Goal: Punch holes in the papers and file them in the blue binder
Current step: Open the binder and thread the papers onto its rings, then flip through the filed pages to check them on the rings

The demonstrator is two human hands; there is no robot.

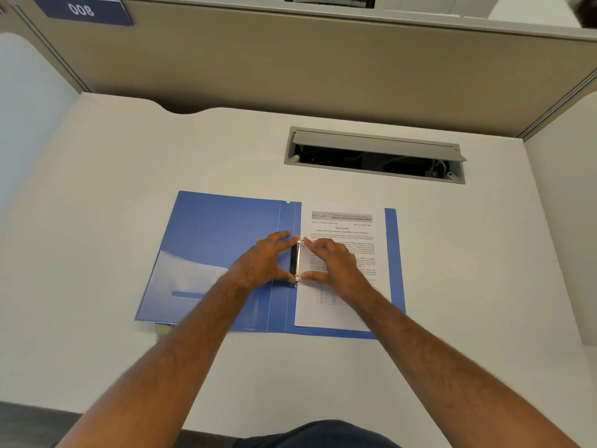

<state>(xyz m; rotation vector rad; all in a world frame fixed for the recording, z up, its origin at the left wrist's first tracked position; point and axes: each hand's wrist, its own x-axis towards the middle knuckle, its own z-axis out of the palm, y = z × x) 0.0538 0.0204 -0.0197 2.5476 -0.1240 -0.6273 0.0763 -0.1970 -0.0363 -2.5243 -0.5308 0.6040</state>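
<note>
The blue binder (226,253) is laid open in the middle of the bench (97,156). The metal rings (296,261) in its fold are pinched from the left by the left hand (268,260). They are pinched from the right by the right hand (329,263). The papers (349,227) are already laid on the right half of the binder. To do it well, the rings should be pushed together evenly, so the paper holes are not torn.

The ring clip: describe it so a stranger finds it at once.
On the white desk lies an open blue binder. Along its spine, beside the printed paper, sits the ring clip, between both hands. It is the only metal part there.
</note>
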